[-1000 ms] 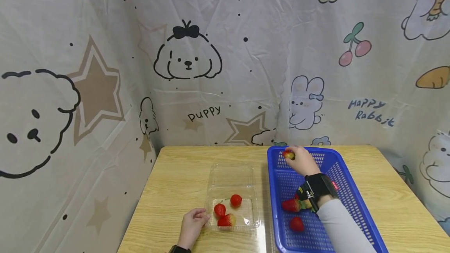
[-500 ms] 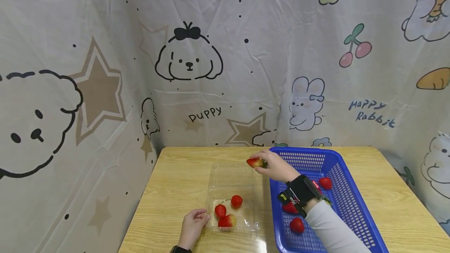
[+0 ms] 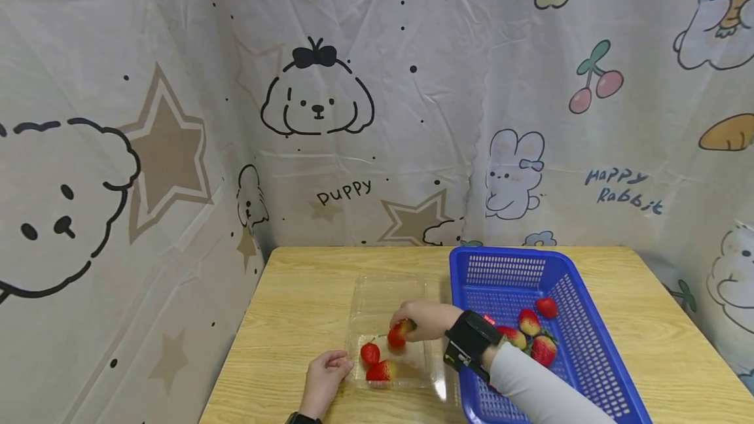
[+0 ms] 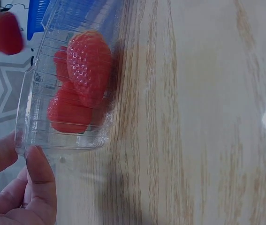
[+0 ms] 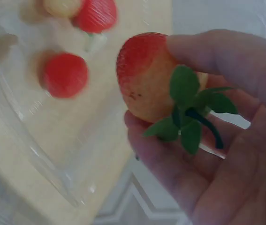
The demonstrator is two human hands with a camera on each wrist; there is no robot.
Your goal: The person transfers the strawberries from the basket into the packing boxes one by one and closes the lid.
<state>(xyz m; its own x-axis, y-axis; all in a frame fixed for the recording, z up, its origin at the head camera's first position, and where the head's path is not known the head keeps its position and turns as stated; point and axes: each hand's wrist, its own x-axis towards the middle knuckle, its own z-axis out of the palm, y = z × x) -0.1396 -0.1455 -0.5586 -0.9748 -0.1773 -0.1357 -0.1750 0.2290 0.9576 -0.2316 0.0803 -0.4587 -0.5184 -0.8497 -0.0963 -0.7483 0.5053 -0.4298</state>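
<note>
My right hand (image 3: 429,320) pinches a red-and-yellow strawberry (image 5: 144,77) with green leaves between thumb and fingers, over the clear plastic clamshell box (image 4: 35,84). Beneath it, in the right wrist view, a round red strawberry (image 5: 66,75) lies in the box. Two more, a red strawberry (image 3: 370,353) and a larger yellow-ended strawberry (image 3: 379,370), sit near its front left. My left hand (image 3: 326,378) pinches the box's rim at the near left corner, thumb and a finger on either side in the left wrist view. The box's lid (image 3: 390,292) lies folded back behind it.
On the right of the wooden table (image 3: 300,300) stands a blue perforated basket (image 3: 455,300). Several strawberries lie in it, such as a red strawberry (image 3: 546,307) near its far right side. My right forearm crosses over the basket. A printed curtain (image 3: 353,149) hangs behind the table.
My right hand has carried the strawberry from the basket's far left edge leftward and nearer, to over the box. My left hand has stayed at the box's corner.
</note>
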